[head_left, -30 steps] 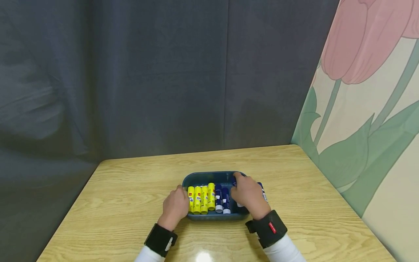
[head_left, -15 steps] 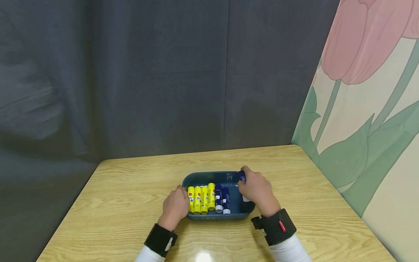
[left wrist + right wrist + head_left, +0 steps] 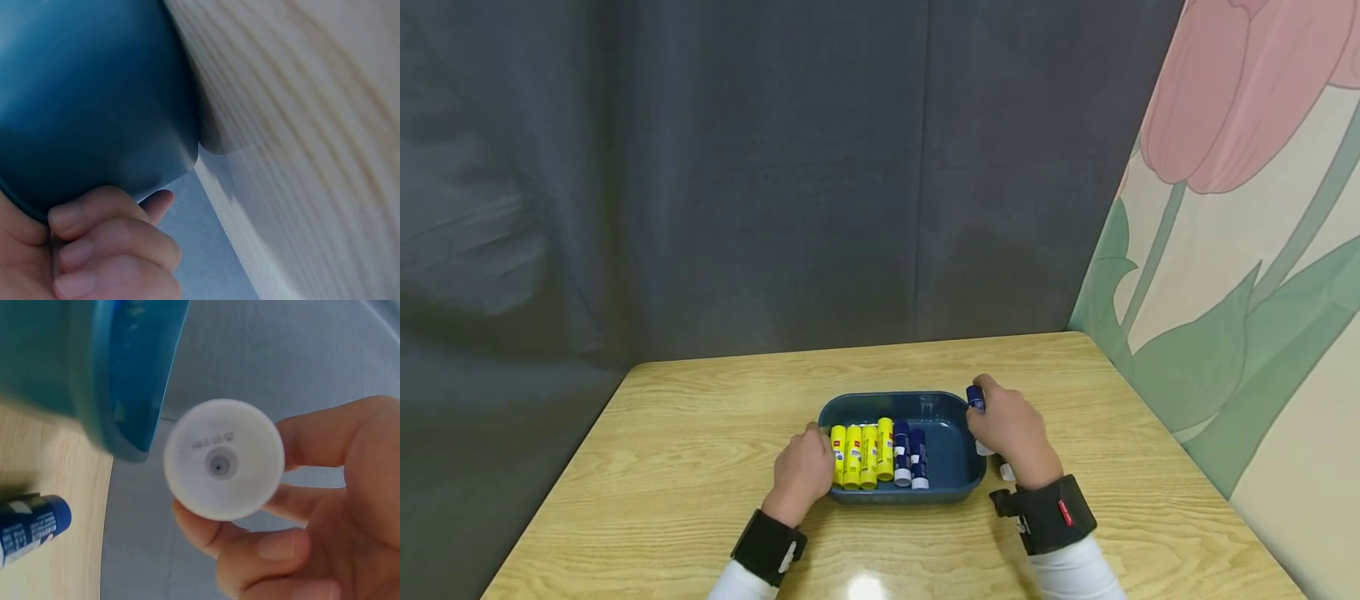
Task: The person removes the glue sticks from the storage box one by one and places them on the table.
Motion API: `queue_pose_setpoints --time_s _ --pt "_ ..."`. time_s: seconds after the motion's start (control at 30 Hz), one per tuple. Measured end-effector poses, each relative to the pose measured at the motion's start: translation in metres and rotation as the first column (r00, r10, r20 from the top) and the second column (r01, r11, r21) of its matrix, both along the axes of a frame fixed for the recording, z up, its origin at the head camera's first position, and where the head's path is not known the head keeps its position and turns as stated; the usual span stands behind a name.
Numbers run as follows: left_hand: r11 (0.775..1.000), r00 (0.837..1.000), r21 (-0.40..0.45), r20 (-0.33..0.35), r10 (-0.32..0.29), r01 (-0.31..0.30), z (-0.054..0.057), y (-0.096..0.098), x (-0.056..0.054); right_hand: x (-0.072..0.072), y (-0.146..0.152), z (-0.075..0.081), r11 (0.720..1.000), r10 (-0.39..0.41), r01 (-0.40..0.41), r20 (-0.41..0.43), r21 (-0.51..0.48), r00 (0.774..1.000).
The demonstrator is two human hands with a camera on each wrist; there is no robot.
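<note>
A dark blue tray (image 3: 958,442) holds several yellow glue sticks (image 3: 869,457) and two navy glue sticks (image 3: 902,454) in a row on its left side. My left hand (image 3: 805,467) grips the tray's left end, its fingers curled at the rim in the left wrist view. Just past the tray's right rim, my right hand (image 3: 1013,429) pinches another navy glue stick (image 3: 975,396). Its round white base (image 3: 224,461) faces the right wrist camera. Below that hand lies one more navy glue stick (image 3: 31,526) on the table, mostly hidden in the head view.
The pale wooden table (image 3: 700,467) extends on all sides of the tray. A dark grey curtain (image 3: 775,183) hangs behind it, and a wall with painted tulips (image 3: 1247,275) stands at the right.
My right hand has moved right with the navy glue stick, from inside the tray to beyond its right rim. The left hand and the tray have stayed in place.
</note>
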State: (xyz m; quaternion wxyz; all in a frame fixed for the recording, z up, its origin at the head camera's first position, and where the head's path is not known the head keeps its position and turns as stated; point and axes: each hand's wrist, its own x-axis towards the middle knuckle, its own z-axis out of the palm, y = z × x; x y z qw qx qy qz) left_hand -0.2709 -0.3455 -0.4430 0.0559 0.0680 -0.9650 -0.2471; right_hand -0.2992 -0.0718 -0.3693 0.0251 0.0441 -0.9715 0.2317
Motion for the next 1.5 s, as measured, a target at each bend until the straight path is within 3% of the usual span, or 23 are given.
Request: queue_pose_setpoints --time_s 0.53,0.77,1.5 --pt "1.0 1.0 0.004 0.009 0.007 -0.007 0.0 0.0 0.002 -0.012 0.026 -0.009 1.0 -0.02 0.019 0.092 0.007 0.996" --pt "1.0 1.0 0.006 0.003 0.009 -0.009 0.0 0.0 0.001 -0.018 0.036 -0.015 1.0 -0.026 0.025 0.163 0.007 0.986" --pt "1.0 1.0 -0.004 -0.015 0.004 -0.004 0.0 0.0 0.0 -0.024 0.052 -0.038 0.997 -0.066 0.057 0.271 0.044 0.96"
